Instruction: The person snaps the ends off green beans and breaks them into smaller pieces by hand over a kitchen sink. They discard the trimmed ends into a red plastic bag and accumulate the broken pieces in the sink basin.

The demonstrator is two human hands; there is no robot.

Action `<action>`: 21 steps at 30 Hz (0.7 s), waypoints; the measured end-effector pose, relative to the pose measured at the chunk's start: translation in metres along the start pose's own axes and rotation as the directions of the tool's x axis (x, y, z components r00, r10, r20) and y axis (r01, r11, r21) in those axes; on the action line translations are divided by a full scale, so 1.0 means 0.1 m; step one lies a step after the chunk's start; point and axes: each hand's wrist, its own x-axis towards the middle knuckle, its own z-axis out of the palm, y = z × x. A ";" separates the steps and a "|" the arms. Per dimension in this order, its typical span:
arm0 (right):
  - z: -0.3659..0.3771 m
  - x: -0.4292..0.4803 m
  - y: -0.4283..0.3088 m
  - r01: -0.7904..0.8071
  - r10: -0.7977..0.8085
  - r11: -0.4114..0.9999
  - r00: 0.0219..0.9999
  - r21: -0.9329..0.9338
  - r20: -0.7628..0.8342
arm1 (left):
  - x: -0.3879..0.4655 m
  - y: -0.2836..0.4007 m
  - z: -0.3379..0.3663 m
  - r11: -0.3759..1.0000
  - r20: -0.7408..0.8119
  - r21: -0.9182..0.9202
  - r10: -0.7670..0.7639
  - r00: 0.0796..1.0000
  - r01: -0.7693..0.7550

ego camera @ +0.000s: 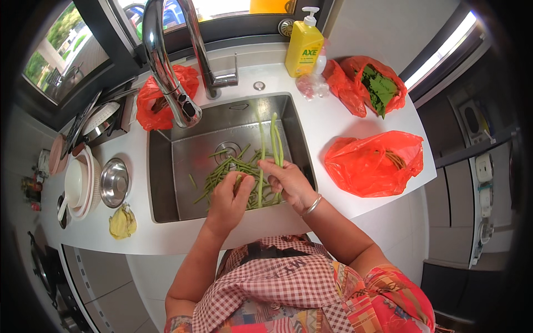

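Long green beans (275, 139) stand upright in my right hand (293, 185), pinched between thumb and fingers over the near right part of the steel sink (161, 179). A silver bangle (312, 205) circles that wrist. Left of it, my left hand (230, 200) is closed, with a short bit of green bean (238, 181) showing between thumb and fingers. Beneath both hands, a loose pile of short bean pieces (216, 174) lies on the sink floor, partly around the drain (227, 150). My hands hide some of the pile.
A chrome faucet (160, 54) arches over the sink's far left. Red plastic bags (354, 166) rest on the right counter, one holding leafy greens (377, 89). A yellow soap bottle (305, 48) stands behind. Leftward are a steel bowl (115, 183), stacked bowls (77, 183) and a yellow cloth (123, 222).
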 end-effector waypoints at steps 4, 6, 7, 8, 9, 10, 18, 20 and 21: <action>0.09 -0.09 0.09 -0.037 0.038 0.999 0.996 -0.012 0.085 | 0.11 -0.21 0.00 0.978 0.226 -0.175 -0.070 0.972 0.111; 0.09 -0.11 0.09 -0.053 0.053 0.999 0.990 0.000 0.130 | 0.08 -0.25 0.02 0.981 0.218 -0.181 -0.023 0.976 0.063; 0.09 -0.13 0.08 -0.071 0.069 0.997 0.988 0.004 0.138 | 0.06 -0.26 0.03 0.981 0.211 -0.179 -0.039 0.977 0.078; 0.09 -0.14 0.08 -0.062 0.061 0.998 0.987 0.007 0.146 | 0.04 -0.27 0.04 0.992 0.180 -0.095 0.096 0.979 -0.079; 0.10 -0.15 0.07 -0.065 0.063 0.998 0.988 0.008 0.142 | 0.02 -0.27 0.04 0.978 0.147 0.002 0.205 0.968 -0.208; 0.10 -0.16 0.07 -0.071 0.069 0.997 0.989 0.012 0.130 | 0.02 -0.26 0.04 0.941 0.150 0.093 0.309 0.939 -0.325; 0.13 -0.11 0.07 -0.024 0.025 0.998 0.999 -0.056 0.021 | -0.19 0.01 0.01 0.654 0.311 0.009 0.717 0.624 -0.756; 0.11 -0.10 0.04 0.003 0.001 0.997 0.998 -0.076 0.055 | -0.20 0.03 0.02 0.733 0.192 -0.056 0.674 0.713 -0.678; 0.11 -0.11 0.03 -0.007 0.014 0.994 0.998 -0.113 0.059 | -0.17 0.02 0.01 0.866 0.080 -0.154 0.492 0.867 -0.477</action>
